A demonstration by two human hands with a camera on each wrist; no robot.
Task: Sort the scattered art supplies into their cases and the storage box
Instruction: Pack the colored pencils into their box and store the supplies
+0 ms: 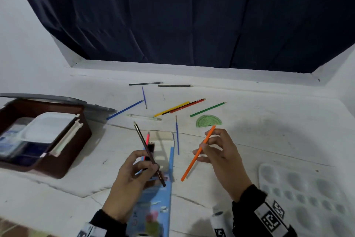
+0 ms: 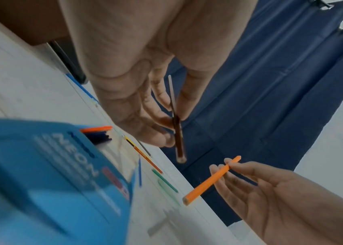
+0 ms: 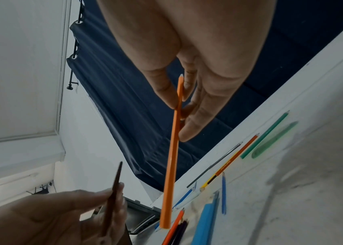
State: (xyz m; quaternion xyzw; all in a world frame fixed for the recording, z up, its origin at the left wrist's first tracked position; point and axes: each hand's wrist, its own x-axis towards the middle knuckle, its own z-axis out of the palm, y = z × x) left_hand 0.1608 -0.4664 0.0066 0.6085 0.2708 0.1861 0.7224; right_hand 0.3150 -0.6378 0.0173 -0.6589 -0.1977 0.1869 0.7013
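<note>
Fingers (image 1: pixel 139 154): left hand (image 1: pixel 128 181) pinches brown pencil (image 1: pixel 143 140) | right hand (image 1: pixel 222 160) pinches orange pencil (image 1: pixel 190 165)

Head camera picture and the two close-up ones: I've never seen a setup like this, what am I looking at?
No machine here: a person wears three cameras. The head view looks down on a white table; each wrist view looks along one hand at its fingers. The left hand pinches a brown pencil, the right hand an orange pencil, both held off the table near an open blue pencil box. Loose coloured pencils, such as a green pencil, lie scattered beside a green protractor. A white paint palette sits to the right, a brown tray of supplies to the left.
</note>
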